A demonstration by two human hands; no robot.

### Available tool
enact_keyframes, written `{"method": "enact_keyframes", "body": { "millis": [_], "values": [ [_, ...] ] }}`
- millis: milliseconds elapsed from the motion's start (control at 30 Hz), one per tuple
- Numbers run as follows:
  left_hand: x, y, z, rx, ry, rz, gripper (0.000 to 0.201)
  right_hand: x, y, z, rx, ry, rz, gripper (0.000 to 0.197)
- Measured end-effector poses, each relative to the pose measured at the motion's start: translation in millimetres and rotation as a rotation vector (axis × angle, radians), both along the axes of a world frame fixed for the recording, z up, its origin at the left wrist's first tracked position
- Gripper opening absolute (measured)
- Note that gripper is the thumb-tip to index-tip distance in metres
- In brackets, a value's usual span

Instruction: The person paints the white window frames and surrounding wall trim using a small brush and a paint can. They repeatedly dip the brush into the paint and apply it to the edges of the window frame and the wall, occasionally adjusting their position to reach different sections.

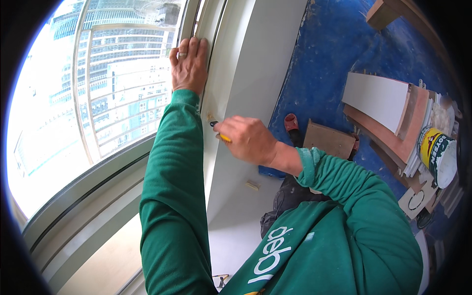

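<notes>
Your left hand (189,64) lies flat at about eleven o'clock, fingers together and stretched out, pressed on the white vertical frame (212,29) where it meets the window glass (98,98). It holds nothing; it only bears on the frame.

Your right hand (248,140) sits near the centre, fingers curled tight round a small yellow-and-black tool (221,136), probably a utility knife. Its tip points toward nine o'clock and meets the frame edge just below your left sleeve's cuff. Whether a blade is out is too small to tell.

The tool looks light and stiff, with a slim, smooth body that could twist in the palm, so a firm grip well back on the handle, clear of the tip, seems wisest. The frame reads as rigid and hard, with a painted face that would likely scratch easily.

At three o'clock, on the blue floor covering (324,64), lie a white board (376,101) over brown panels, and a paint can (437,155) on its side. A small pale offcut (252,185) rests on the white sill (236,216) at about six o'clock.
</notes>
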State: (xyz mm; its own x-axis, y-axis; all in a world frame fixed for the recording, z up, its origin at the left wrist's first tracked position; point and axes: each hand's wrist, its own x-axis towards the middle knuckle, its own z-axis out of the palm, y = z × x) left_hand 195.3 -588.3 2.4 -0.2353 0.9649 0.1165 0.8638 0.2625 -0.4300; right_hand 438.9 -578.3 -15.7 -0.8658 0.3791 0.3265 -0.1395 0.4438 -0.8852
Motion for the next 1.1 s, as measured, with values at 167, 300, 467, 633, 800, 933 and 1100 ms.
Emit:
{"method": "enact_keyframes", "body": {
  "millis": [167,300,467,633,800,933,1100],
  "values": [
    [1.8,1.5,0.2,-0.060,-0.042,0.077,0.053,-17.2,55.2,4.5,-0.180,-0.106,-0.110,0.017],
    [2.6,1.7,2.0,-0.061,-0.015,0.062,0.053,-33.0,90.2,-6.8,-0.085,0.053,-0.292,0.017],
    [-0.2,1.7,-1.4,-0.054,0.005,0.046,0.052,-17.0,45.7,-9.6,0.160,0.051,-0.197,0.015],
    [-1.4,2.5,0.0,-0.066,-0.003,0.058,0.051,9.0,-18.7,-5.4,0.121,-0.017,0.101,0.014],
    [-1.2,-0.6,-1.9,-0.060,-0.026,0.077,0.051,-4.7,16.8,1.4,-0.264,-0.075,-0.058,0.012],
    [-0.2,-0.1,-3.6,-0.052,-0.056,0.074,0.052,-33.3,99.1,1.5,-0.218,-0.061,-0.206,0.015],
    [2.9,-0.3,2.1,-0.019,0.019,0.016,0.046,-53.5,168.2,3.5,-0.025,0.016,-0.340,0.012]
  ]
}}
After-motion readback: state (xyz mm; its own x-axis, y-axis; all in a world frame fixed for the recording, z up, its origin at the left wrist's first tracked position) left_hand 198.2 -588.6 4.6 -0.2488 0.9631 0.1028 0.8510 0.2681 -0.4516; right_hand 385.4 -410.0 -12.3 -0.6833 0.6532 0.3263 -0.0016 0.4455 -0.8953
